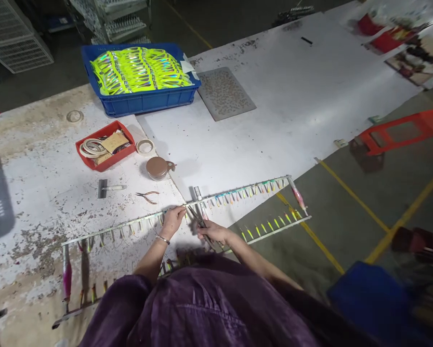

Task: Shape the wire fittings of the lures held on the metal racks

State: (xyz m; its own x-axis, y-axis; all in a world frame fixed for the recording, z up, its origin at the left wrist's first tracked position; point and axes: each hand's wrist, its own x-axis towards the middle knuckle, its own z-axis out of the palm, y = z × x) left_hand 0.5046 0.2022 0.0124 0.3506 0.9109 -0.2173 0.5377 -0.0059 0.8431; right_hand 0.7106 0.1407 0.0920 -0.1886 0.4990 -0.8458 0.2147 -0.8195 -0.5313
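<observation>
A long metal rack (122, 225) lies across the table edge in front of me, with small lures (250, 191) hung in a row along its upper bar. More yellow-green lures (276, 223) stand along its lower bar at the right. My left hand (173, 220) is at the middle of the upper bar, thumb and fingers pinched together; what they hold is too small to make out. My right hand (213, 232) is closed around dark long-nosed pliers (198, 218), whose tips point up at the bar near my left fingers.
A blue crate (151, 100) of bright yellow lures stands at the back. Nearer are a red tray (115, 159) with tape rolls, a brown round container (157, 167), a scraper (102, 188) and small pliers (148, 196). A grey mat (226, 94) lies right of the crate.
</observation>
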